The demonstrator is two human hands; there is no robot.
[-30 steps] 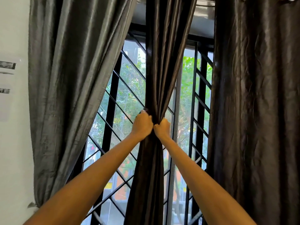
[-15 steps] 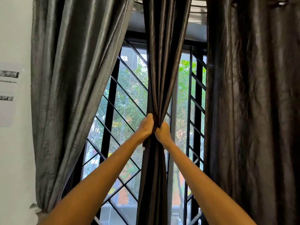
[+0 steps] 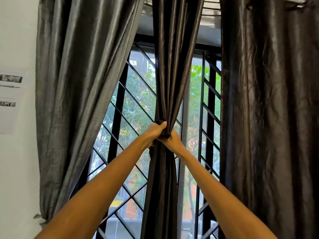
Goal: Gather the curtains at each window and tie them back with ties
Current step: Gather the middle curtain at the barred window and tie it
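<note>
A dark brown curtain [image 3: 172, 66] hangs in the middle of the window, bunched into a narrow column. My left hand [image 3: 154, 131] and my right hand [image 3: 172, 141] are both closed around it at its narrowest point, touching each other. A dark tie [image 3: 163, 134] shows as a small dark band between my fingers, mostly hidden by them. A grey curtain [image 3: 77, 92] hangs gathered toward the lower left. Another dark brown curtain [image 3: 269, 118] hangs loose on the right.
Behind the curtains is a window with a black metal grille [image 3: 119, 107] and green trees outside. A white wall [image 3: 15, 169] with printed paper sheets [image 3: 10, 94] stands at the left. A curtain rod [image 3: 293, 0] runs along the top right.
My hands have stayed clamped on the middle curtain. Both have worked closer together at the gathered point, and the view has tilted slightly upward.
</note>
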